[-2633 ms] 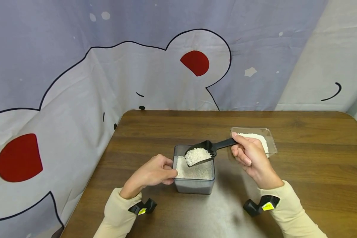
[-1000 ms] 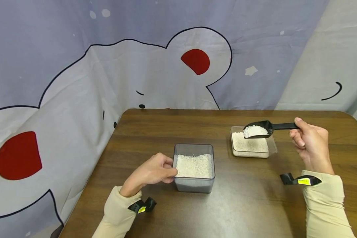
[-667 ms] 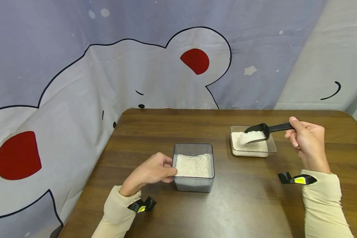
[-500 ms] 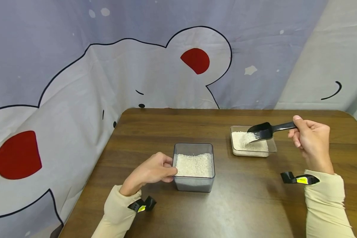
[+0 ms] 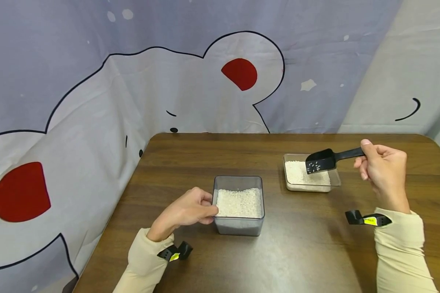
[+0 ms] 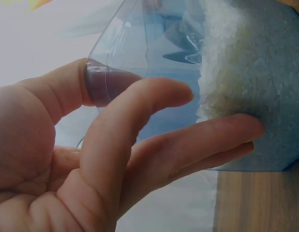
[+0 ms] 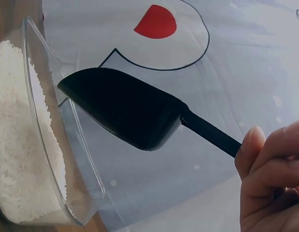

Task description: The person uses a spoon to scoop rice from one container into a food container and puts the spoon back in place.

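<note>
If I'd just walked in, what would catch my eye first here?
Probably the black scoop that the right hand holds tipped over a shallow clear tray of rice, only a few grains clinging inside. Nearer, the left hand grips a square tub of rice on the dark wooden table.

A brown wooden table (image 5: 315,260) sits below. A big cloth (image 5: 95,81) hangs behind it. The cloth has black lines and red spots (image 5: 240,73).

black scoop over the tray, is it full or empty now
Nearly empty: the black scoop, tipped mouth-down over the clear tray, shows only a few stuck rice grains inside.
</note>
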A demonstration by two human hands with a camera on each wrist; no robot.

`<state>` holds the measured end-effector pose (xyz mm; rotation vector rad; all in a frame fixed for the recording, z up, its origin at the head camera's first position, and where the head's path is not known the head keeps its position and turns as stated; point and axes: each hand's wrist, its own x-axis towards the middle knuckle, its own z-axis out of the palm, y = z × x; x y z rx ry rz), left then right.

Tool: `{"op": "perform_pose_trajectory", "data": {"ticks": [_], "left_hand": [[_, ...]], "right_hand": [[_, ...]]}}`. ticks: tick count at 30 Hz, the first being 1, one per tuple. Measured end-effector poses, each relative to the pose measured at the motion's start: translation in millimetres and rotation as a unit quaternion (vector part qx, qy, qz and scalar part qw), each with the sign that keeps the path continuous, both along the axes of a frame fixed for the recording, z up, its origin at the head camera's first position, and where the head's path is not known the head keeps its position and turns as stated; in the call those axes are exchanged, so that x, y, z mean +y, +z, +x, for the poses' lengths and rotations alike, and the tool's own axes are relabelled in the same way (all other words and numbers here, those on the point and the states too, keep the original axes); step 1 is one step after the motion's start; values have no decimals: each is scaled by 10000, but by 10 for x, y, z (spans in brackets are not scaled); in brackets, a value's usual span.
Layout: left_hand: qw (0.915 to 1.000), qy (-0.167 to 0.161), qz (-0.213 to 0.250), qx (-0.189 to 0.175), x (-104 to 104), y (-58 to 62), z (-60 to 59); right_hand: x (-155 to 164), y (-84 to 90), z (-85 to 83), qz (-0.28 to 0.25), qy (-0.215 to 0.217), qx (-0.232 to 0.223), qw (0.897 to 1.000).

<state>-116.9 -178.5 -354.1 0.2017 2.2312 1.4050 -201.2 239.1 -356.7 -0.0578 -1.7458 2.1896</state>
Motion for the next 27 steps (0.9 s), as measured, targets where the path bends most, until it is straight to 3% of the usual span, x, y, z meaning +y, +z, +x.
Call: {"op": "perform_pose_trajectory", "data": {"ticks": [12, 19, 27], "left_hand": [[10000, -21, 8, 32, -5, 6, 3], [10000, -40, -45, 39, -9, 15, 9], [10000, -76, -25, 13, -7, 12, 9]], "right_hand": [[-162, -2, -41, -772, -224, -92, 9967], [-393, 39, 15, -1467, 739, 40, 9864], [-695, 93, 157, -1249, 1344, -44, 9830]]}}
